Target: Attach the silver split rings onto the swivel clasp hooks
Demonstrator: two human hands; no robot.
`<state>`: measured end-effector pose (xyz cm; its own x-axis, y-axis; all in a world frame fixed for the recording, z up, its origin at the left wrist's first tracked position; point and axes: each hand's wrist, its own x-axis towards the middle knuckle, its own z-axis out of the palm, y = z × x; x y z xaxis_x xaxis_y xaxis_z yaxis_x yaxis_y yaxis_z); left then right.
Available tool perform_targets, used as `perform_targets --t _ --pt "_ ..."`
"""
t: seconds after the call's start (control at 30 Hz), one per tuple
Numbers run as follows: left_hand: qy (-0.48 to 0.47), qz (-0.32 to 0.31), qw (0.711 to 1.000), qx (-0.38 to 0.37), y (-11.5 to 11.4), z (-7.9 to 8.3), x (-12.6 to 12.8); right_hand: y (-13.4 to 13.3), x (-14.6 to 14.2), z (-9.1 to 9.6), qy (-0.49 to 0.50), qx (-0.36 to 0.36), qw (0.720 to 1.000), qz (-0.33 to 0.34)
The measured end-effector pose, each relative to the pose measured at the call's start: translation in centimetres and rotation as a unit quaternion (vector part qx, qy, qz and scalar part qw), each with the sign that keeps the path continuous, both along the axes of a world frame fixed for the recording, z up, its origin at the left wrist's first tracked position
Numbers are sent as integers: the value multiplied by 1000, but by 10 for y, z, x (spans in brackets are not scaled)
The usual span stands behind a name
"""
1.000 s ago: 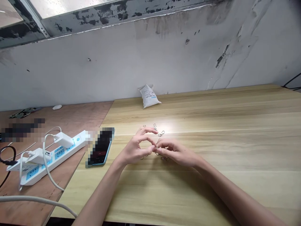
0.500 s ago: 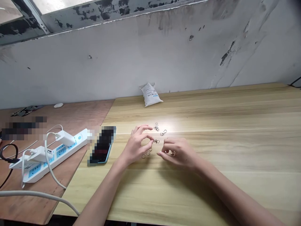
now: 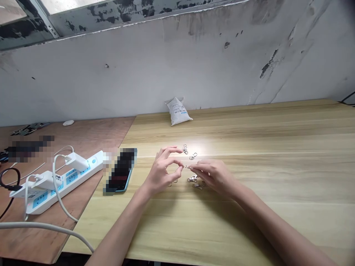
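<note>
My left hand (image 3: 163, 170) pinches a small metal swivel clasp (image 3: 185, 167) between thumb and index finger, with the other fingers lifted. From the other side, the fingertips of my right hand (image 3: 215, 173) close on the clasp's right end; what exactly lies between them is too small to tell. Beyond the hands are a clump of clasps (image 3: 185, 149) and a single clasp (image 3: 193, 156). More clasps (image 3: 192, 178) lie below my right fingers, some partly covered by that hand. Small metal rings (image 3: 175, 181) show under my left hand, which hides part of them.
A white plastic packet (image 3: 179, 111) lies by the wall. Left of my hands is a phone (image 3: 122, 171), partly blurred. A white power strip (image 3: 66, 184) with plugs and cables sits on the brown table (image 3: 91, 136). A thick cable (image 3: 50, 228) crosses the lower left.
My right hand has come up and left to meet the clasp at my left fingertips, uncovering clasps on the table below it. My left hand has barely moved and keeps its pinch.
</note>
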<state>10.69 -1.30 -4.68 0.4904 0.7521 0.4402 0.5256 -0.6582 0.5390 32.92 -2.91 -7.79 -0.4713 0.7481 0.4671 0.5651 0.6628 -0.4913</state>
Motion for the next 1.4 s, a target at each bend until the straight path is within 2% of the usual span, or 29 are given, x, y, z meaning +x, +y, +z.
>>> perform_targets --t 0.13,0.3,0.4,0.5,0.57,0.7,0.8,0.97,1.03,1.17,1.23,1.33,1.4 --pt "16 -4 1000 -27 1 -4 0 -4 -3 2 -65 138 987 -47" --pt "85 -60 993 -60 2 -11 0 -20 -30 3 -70 227 971 26" --pt "124 -49 990 -37 7 -11 -8 -18 -33 -1 -77 198 977 31" --pt "169 -19 985 -7 14 -10 -19 -8 -20 -4 -118 143 983 -5" --pt "191 -21 981 0 17 -8 -24 -3 -10 -4 -142 99 985 -18" --pt "194 -36 980 -10 19 -5 -30 -3 -5 1 -153 39 987 6" --pt "176 -16 984 -17 22 -4 -36 -6 -11 4 -149 33 988 12" --pt "176 103 978 -37 26 -4 -46 -6 -17 1 -158 42 986 20" --pt "176 92 979 -55 25 -5 -47 -5 -15 0 -160 35 986 25" --pt "133 33 985 -103 25 -11 -43 -3 -6 2 -151 21 988 26" --pt "116 37 986 -111 32 -14 -39 -2 -1 4 -142 11 989 27" --pt "146 86 984 -49 53 -18 -29 0 3 4 -134 3 991 17" --pt "198 90 976 -1 69 -17 -21 1 4 3 -134 4 991 11"
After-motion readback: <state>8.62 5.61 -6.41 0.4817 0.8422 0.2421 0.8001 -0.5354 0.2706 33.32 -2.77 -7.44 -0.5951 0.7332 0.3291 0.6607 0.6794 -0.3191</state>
